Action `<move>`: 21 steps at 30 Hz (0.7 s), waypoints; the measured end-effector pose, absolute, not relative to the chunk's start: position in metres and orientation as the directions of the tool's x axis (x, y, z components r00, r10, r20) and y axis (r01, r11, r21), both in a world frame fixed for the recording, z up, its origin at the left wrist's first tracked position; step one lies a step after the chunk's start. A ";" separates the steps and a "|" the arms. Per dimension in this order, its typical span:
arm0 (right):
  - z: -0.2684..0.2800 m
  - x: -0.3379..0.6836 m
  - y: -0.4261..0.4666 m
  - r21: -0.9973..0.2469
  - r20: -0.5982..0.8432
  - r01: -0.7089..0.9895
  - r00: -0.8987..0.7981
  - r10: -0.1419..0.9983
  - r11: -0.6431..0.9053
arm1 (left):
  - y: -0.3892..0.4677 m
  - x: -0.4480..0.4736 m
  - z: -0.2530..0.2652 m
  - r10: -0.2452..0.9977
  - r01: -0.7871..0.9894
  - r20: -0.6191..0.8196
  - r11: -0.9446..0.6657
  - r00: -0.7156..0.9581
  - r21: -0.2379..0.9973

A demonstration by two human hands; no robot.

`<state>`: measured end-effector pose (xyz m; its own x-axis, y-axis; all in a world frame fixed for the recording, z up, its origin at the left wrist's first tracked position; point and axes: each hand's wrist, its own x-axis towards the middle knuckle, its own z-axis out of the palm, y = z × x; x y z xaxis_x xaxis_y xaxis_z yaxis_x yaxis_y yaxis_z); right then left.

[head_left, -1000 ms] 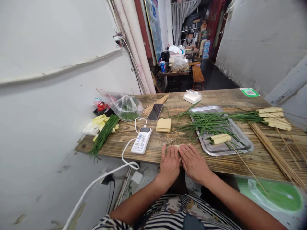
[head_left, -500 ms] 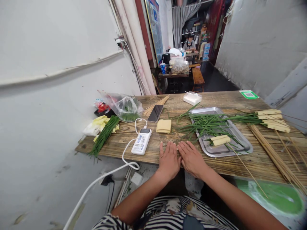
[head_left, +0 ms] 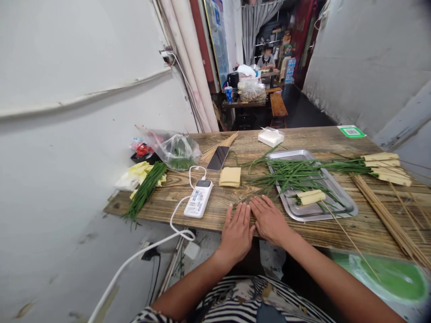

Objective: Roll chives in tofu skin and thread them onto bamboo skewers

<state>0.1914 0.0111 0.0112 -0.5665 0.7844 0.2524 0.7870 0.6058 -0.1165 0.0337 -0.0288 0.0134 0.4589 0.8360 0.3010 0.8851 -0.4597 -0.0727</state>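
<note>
My left hand (head_left: 236, 232) lies flat, palm down, at the front edge of the wooden table (head_left: 155, 205), fingers stretched forward. Beside it my right hand (head_left: 269, 220) rests flat too, the two nearly touching at the thumbs. Neither hand shows anything in its grasp; what is under the palms is hidden. Just beyond the fingers sits a small stack of pale yellow tofu sheets (head_left: 230, 176). Right of my hands is a metal tray (head_left: 286, 211) with loose green chives (head_left: 292, 172) and a skewered tofu roll (head_left: 309, 197) filled with greens.
Left of my hands lie a white power bank (head_left: 198, 199) with a cable, a phone (head_left: 218, 158), a chive bundle (head_left: 147, 190) and a plastic bag (head_left: 178, 150). Bamboo skewers (head_left: 380, 213) and more tofu rolls (head_left: 387, 172) are at right. A person (head_left: 267, 60) sits far back.
My left hand has slid slightly back toward me, while my right hand has shifted slightly forward. Both stay flat on the table. The view has turned a little.
</note>
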 end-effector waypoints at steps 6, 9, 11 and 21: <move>0.029 0.205 0.002 -0.121 0.355 0.782 -0.541 0.762 0.611 | -0.019 0.032 0.014 0.839 0.879 0.293 -0.477 0.459 -0.012; 0.047 0.243 -0.024 -0.108 0.476 0.886 -0.352 0.806 0.451 | -0.016 0.032 0.015 0.845 0.877 0.287 -0.479 0.451 0.034; 0.056 0.275 -0.047 -0.050 0.483 0.966 -0.199 0.853 0.253 | -0.014 0.032 0.017 0.848 0.876 0.287 -0.479 0.444 0.058; 0.025 0.353 -0.091 0.000 0.289 0.994 0.108 0.951 -0.112 | -0.004 0.030 0.018 0.844 0.867 0.294 -0.490 0.448 0.086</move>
<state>0.3531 -0.0913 0.0248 0.1077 0.9513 0.2887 0.9937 -0.1124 -0.0003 0.0300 -0.0041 0.0182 0.4482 0.8441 0.2942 0.8672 -0.4904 0.0859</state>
